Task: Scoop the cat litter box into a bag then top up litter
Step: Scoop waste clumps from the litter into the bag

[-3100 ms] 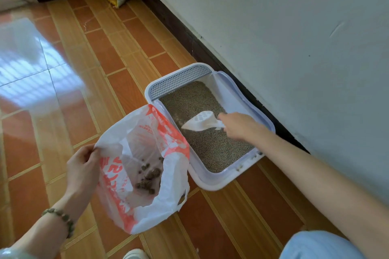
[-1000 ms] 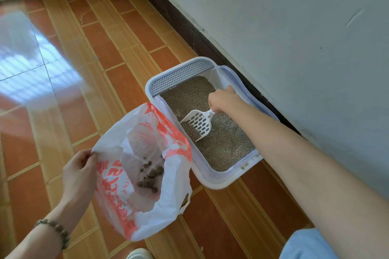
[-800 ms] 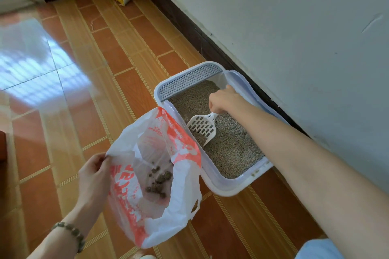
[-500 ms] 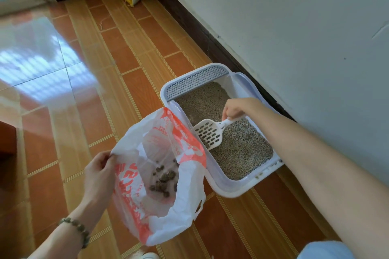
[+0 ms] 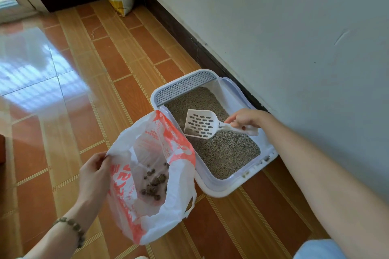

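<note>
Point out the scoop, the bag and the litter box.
scoop (image 5: 200,123): head view, slotted blade.
bag (image 5: 181,187): head view, white right side.
litter box (image 5: 185,86): head view, grated far rim.

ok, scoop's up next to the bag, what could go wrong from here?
1. The left hand holds the bag by one side of its rim only. The orange side sags by the litter box, so the mouth may fold when the scoop comes over.
2. The scoop, in the right hand grip, is tilted with a little litter at its low edge; grains could fall on the floor beside the bag.
</note>
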`<action>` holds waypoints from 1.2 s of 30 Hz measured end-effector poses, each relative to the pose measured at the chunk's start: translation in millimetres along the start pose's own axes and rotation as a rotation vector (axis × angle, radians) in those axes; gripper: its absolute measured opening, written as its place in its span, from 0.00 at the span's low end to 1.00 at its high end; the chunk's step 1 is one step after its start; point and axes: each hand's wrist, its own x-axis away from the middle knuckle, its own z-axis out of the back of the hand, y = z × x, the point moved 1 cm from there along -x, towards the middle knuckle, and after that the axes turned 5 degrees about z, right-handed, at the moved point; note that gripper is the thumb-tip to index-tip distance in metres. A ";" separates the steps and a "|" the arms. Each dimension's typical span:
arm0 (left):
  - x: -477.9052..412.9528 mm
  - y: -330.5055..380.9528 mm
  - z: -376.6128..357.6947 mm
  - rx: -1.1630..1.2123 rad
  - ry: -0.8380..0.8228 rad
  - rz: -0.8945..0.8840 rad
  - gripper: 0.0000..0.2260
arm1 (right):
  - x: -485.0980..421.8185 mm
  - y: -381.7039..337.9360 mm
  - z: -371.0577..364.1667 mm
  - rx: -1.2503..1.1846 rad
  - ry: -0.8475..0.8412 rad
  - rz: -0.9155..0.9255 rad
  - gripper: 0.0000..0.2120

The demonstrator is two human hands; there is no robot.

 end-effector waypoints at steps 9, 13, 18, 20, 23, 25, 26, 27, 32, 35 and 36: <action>6.1 -0.5 1.4 -0.022 0.000 -0.020 0.08 | 16.9 8.8 -5.4 -0.080 0.138 -0.004 0.19; 7.2 -1.4 1.7 -0.048 0.006 -0.018 0.07 | 20.0 0.6 -10.4 0.170 0.165 0.040 0.17; 7.4 -1.2 1.7 -0.089 0.015 -0.045 0.07 | 20.6 -23.3 -13.8 0.575 0.000 -0.096 0.25; 6.5 -1.0 0.9 -0.092 0.012 -0.044 0.08 | 20.7 -28.0 -17.4 0.656 0.070 -0.075 0.18; 6.5 -0.4 -0.4 -0.092 0.002 -0.041 0.07 | 16.7 -29.8 -23.2 0.713 0.184 0.000 0.06; 6.1 -0.7 -0.4 -0.088 -0.001 -0.040 0.08 | 12.2 -31.2 -24.2 0.736 0.212 0.029 0.05; 5.6 -1.4 -0.4 -0.087 -0.001 -0.039 0.08 | 9.3 -32.7 -24.0 0.758 0.222 0.038 0.05; 4.9 -2.5 -0.2 -0.084 -0.001 -0.038 0.09 | 5.4 -34.5 -24.0 0.785 0.230 0.043 0.04; 1.7 -4.7 -0.1 -0.078 -0.001 -0.025 0.08 | -20.2 -47.3 -37.8 0.830 0.213 0.095 0.10; -2.3 -6.4 0.8 -0.063 0.003 -0.020 0.09 | -31.0 -47.1 -40.7 0.777 0.223 0.109 0.09; -3.5 -6.7 1.0 -0.061 0.005 -0.017 0.09 | -32.9 -44.5 -41.0 0.744 0.227 0.118 0.08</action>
